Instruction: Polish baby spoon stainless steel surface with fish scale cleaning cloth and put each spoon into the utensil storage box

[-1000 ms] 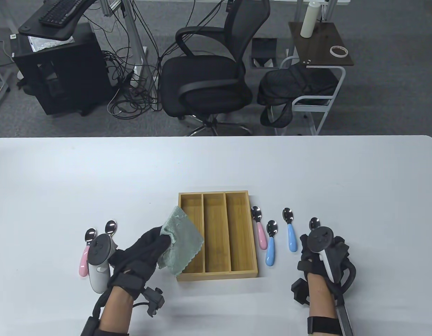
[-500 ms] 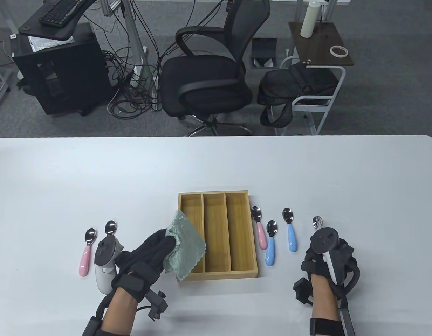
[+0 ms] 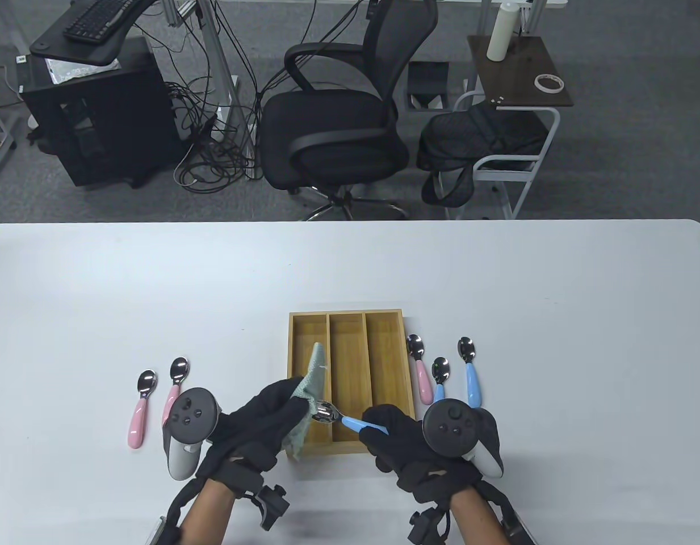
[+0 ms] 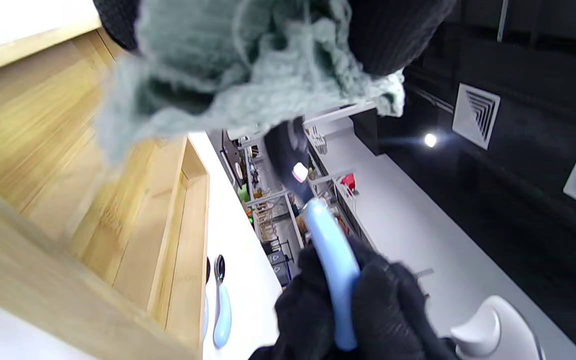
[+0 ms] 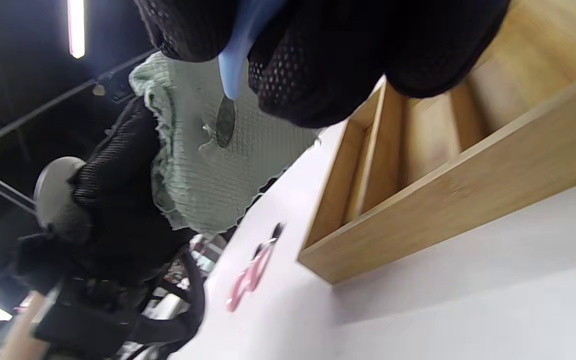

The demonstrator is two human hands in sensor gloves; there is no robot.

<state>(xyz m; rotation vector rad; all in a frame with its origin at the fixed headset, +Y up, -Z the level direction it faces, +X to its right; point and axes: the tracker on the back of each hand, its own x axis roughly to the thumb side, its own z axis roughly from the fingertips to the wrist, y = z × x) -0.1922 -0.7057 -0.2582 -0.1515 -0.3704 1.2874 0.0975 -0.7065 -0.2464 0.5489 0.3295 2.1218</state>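
My right hand (image 3: 386,434) grips the handle of a blue-handled baby spoon (image 3: 341,419) and holds it over the wooden utensil box (image 3: 384,363), bowl pointing left. My left hand (image 3: 270,411) holds the green cleaning cloth (image 3: 311,383) against the spoon's steel bowl. In the left wrist view the cloth (image 4: 248,75) hangs above the blue spoon (image 4: 335,270). The right wrist view shows the spoon bowl (image 5: 225,121) in front of the cloth (image 5: 203,165). All three box compartments lie bare.
Two pink-handled spoons (image 3: 138,409) lie left of the box. A pink spoon (image 3: 420,372) and two blue spoons (image 3: 470,374) lie to its right. An office chair (image 3: 332,113) and a side table (image 3: 514,68) stand beyond the table's far edge.
My right hand lifted the rightmost spoon off the table and carried it left over the box. My left hand shifted right and brought the cloth to the spoon's bowl.
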